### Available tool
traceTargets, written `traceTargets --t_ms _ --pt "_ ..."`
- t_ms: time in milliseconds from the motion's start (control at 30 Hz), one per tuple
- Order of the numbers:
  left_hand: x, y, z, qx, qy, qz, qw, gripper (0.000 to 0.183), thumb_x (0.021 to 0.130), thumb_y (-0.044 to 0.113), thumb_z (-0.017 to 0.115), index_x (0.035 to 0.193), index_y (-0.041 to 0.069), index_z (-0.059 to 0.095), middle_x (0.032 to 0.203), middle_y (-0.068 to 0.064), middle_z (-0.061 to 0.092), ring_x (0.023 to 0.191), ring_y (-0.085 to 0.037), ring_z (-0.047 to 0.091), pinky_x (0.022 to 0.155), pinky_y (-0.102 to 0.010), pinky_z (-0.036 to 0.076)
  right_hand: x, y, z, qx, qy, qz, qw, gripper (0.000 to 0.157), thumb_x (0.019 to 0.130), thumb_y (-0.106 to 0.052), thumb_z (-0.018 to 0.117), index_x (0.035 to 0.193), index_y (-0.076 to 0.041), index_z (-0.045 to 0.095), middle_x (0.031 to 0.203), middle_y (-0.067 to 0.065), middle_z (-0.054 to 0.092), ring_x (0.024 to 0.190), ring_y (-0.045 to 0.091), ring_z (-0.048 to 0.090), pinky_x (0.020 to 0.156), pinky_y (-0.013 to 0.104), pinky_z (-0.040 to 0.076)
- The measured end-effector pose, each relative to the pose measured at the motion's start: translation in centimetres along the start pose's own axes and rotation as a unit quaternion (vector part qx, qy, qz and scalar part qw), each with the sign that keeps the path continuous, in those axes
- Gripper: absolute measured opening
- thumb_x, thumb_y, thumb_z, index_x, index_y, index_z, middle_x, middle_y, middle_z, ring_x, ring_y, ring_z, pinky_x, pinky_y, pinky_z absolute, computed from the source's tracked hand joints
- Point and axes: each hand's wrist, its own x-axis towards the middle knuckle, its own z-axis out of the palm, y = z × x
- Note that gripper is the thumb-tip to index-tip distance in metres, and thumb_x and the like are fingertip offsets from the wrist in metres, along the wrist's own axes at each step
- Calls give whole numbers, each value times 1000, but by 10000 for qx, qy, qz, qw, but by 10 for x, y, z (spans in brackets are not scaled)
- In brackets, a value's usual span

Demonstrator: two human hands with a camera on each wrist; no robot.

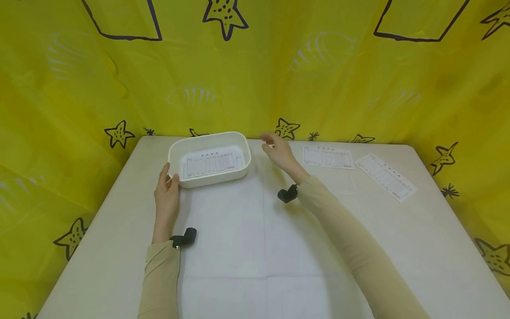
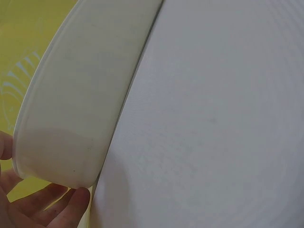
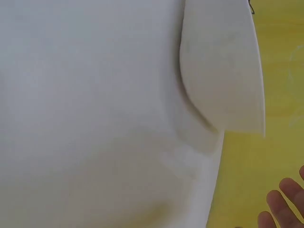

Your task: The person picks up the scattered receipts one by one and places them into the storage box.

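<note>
Near the back left of the table sits a white basin (image 1: 207, 179) with rounded corners. A printed paper form (image 1: 213, 165) lies flat on its bottom. My left hand (image 1: 166, 195) holds the basin's left front corner, thumb and fingers spread around it; the left wrist view shows its fingertips (image 2: 78, 202) against the end wall. To the right of the basin, my right hand (image 1: 280, 153) hovers with loosely bent fingers, apart from it and holding nothing. In the right wrist view only some of its fingers (image 3: 282, 209) show, below the basin's end (image 3: 218, 71).
Two more printed forms lie at the back right, one form (image 1: 328, 157) nearly straight and the other form (image 1: 385, 177) slanted. A white cloth (image 1: 255, 248) covers the table. A yellow patterned curtain (image 1: 255, 66) hangs right behind the table's back edge.
</note>
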Motion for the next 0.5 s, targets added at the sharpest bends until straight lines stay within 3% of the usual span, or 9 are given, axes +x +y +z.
traceTargets --t_ms 500 --pt "1 -3 1 -11 -7 43 10000 52 100 46 38 149 45 21 159 -1 25 143 -25 34 118 -45 26 -19 51 -60 -252 339 234 9988 38 97 -10 48 134 2 49 138 21 52 127 35 47 110 46 37"
